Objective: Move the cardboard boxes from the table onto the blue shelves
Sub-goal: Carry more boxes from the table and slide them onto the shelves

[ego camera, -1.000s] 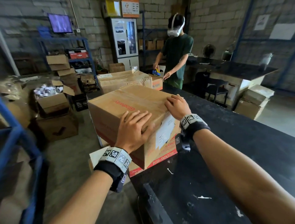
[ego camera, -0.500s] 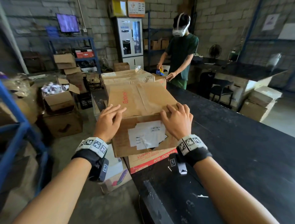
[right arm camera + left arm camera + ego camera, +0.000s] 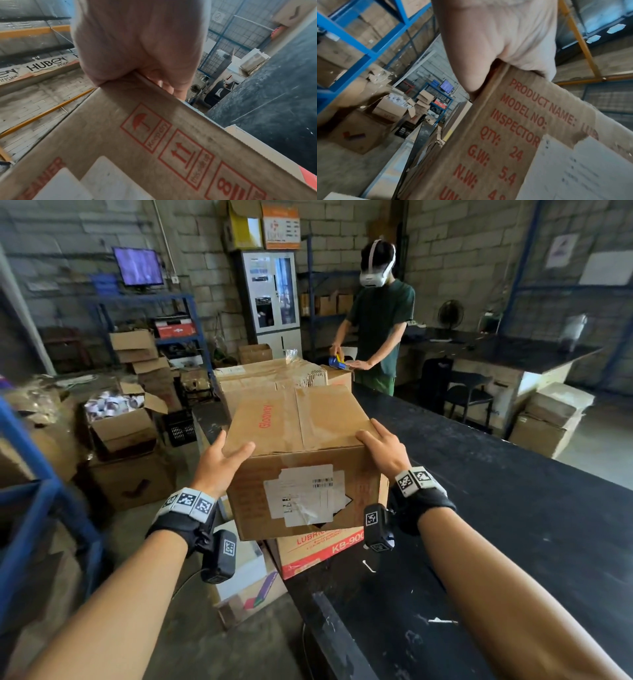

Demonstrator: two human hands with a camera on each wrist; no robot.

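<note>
A brown cardboard box [image 3: 301,440] with a torn white label on its near face sits on a red-banded box [image 3: 322,549] at the near left end of the black table [image 3: 496,508]. My left hand [image 3: 224,462] grips its near top left corner, thumb on top. My right hand [image 3: 383,448] grips the near top right corner. In the left wrist view my left hand [image 3: 496,44] presses the box [image 3: 496,148] edge. In the right wrist view my right hand [image 3: 137,44] wraps the box [image 3: 137,142] corner. A blue shelf frame [image 3: 30,508] stands at the left; the blue shelves [image 3: 368,44] hold boxes.
More cardboard boxes [image 3: 270,374] stand on the table behind the held one. Another person [image 3: 376,330] works at the table's far end. Open boxes [image 3: 123,429] and a black crate [image 3: 181,429] crowd the floor at left. Stacked boxes [image 3: 548,422] sit at right.
The box has turned so that its labelled face squares up to me. Both hands slid from its top to the near top corners and now grip it.
</note>
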